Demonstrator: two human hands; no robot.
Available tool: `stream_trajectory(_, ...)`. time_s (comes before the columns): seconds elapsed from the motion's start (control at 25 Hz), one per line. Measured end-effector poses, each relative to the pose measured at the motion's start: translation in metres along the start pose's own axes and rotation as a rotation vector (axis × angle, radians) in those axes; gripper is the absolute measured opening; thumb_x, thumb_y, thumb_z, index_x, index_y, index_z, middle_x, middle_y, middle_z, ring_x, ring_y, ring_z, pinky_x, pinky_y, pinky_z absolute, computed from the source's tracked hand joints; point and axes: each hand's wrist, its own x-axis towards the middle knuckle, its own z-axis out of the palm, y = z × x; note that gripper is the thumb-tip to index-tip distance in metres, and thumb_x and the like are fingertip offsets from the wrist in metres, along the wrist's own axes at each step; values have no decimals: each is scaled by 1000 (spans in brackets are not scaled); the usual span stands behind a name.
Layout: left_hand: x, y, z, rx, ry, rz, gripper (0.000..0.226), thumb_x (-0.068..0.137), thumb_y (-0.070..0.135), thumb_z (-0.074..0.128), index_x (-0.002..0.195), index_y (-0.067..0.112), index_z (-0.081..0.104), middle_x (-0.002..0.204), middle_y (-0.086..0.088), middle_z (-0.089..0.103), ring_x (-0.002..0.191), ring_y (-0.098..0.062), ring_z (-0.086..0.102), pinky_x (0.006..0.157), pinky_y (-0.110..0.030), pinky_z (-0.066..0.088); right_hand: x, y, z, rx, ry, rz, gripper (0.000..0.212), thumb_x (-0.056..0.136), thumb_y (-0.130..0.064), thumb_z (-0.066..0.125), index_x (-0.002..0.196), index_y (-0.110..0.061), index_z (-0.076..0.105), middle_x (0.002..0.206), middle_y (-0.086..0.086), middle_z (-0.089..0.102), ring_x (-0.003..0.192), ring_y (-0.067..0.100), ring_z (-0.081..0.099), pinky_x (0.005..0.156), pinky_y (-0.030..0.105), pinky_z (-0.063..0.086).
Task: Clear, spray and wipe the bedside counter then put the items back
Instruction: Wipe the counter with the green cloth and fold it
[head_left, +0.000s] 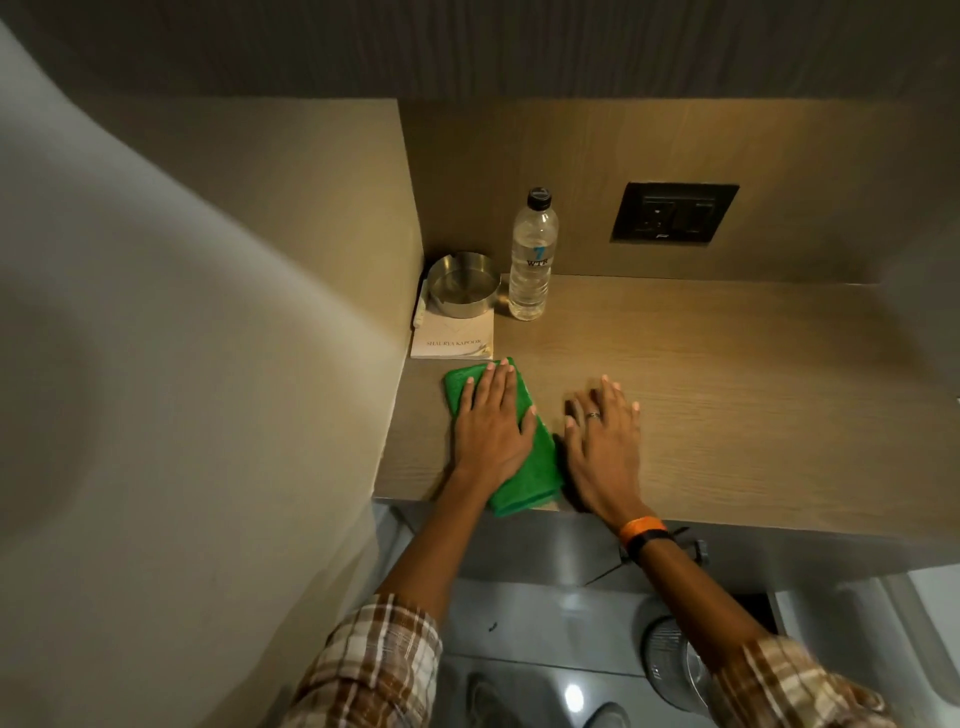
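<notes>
Wood-grain surface (727, 374) set in a corner recess, bounded at the back by a matching panel that carries a dark socket plate (674, 213) and at the left by a side panel (291, 249). Warm light falls on the back corner; the front edge lies in shade. Both hands rest flat with fingers spread, gripping nothing. The left hand (491, 421) presses palm-down on a folded green cloth (530, 467), which lies near the front left of the surface with its near end reaching the front edge. The right hand (605, 439) lies open on bare wood just beside the cloth; it bears a ring, and an orange and black band circles the wrist. In the back left corner a round metal ashtray (462, 285) sits on a white notepad (454, 338), with a clear water bottle (534, 257) upright just to its right, cap on. Plaid sleeves (374, 670) show at the lower margin. Below the surface, a glossy grey floor (545, 623) is visible.
</notes>
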Motion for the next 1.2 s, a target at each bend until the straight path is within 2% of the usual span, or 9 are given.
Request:
stream_trajectory(0.08, -3, -14, -7, 4, -11, -111, 69, 103, 48, 25, 159, 10, 10, 168, -7, 11, 156, -20, 6, 128, -44, 4, -8, -24, 10, 10, -66, -167, 46, 103, -38, 34, 141, -19, 54, 159, 9, 38, 151, 28, 30, 128, 50, 5)
stream_trajectory(0.16, -13, -23, -11, 6, 0, -234, 69, 103, 48, 22, 159, 9, 8, 168, -8, 9, 156, -22, 5, 127, -47, 6, -21, -36, 20, -71, -151, -255, 56, 102, -48, 27, 145, -20, 50, 158, 7, 40, 151, 25, 30, 127, 54, 6)
stream_trajectory(0.24, -25, -28, -15, 13, 13, -327, 72, 102, 50, 22, 158, 7, 8, 168, -12, 11, 156, -25, 8, 126, -48, 9, -29, -35, 25, -166, -173, -252, 60, 100, -58, 25, 147, -28, 47, 160, 7, 35, 153, 26, 24, 124, 63, 3)
stream_trajectory(0.4, -57, -31, -25, 46, 8, -384, 79, 100, 56, 22, 156, 1, 18, 163, -21, 23, 151, -33, 23, 123, -48, 19, -25, -27, 18, -218, -116, -220, 56, 91, -74, 37, 132, -44, 58, 147, 5, 45, 142, 29, 35, 112, 75, 14)
stream_trajectory(0.6, -103, -38, -45, 197, -6, -371, 60, 104, 38, 26, 147, -1, 40, 149, -26, 44, 129, -37, 47, 108, -45, 37, -13, -20, 6, -218, -120, -177, 60, 78, -83, 49, 113, -38, 68, 126, 0, 55, 121, 27, 43, 105, 63, 27)
stream_trajectory(0.76, -119, -52, -56, 214, -23, -314, 43, 106, 28, 30, 135, 6, 52, 127, -18, 56, 114, -30, 52, 92, -38, 47, -9, -23, -2, -226, -210, -162, 57, 77, -79, 55, 105, -32, 68, 120, 0, 58, 115, 27, 44, 94, 50, 28)
stream_trajectory(0.92, -126, -51, -63, 152, -36, -304, 46, 106, 38, 41, 144, 12, 42, 129, -15, 50, 118, -30, 48, 88, -37, 51, -14, -19, -16, -177, -244, -155, 45, 78, -71, 64, 98, -31, 69, 115, -5, 64, 112, 26, 47, 83, 42, 23)
stream_trajectory(1.04, -126, -49, -61, -3, -26, -332, 48, 97, 45, 57, 129, 10, 57, 124, -16, 54, 113, -32, 53, 85, -42, 52, -20, -8, -28, -115, -247, -137, 36, 77, -67, 69, 86, -33, 61, 99, -8, 67, 106, 23, 50, 78, 39, 21)
stream_trajectory(1.2, -122, -43, -55, -166, -37, -307, 44, 88, 49, 68, 118, 17, 67, 118, -10, 62, 112, -29, 56, 90, -42, 50, -34, 12, -42, -32, -237, -104, 32, 78, -58, 75, 85, -31, 59, 79, -12, 62, 94, 18, 55, 77, 38, 25)
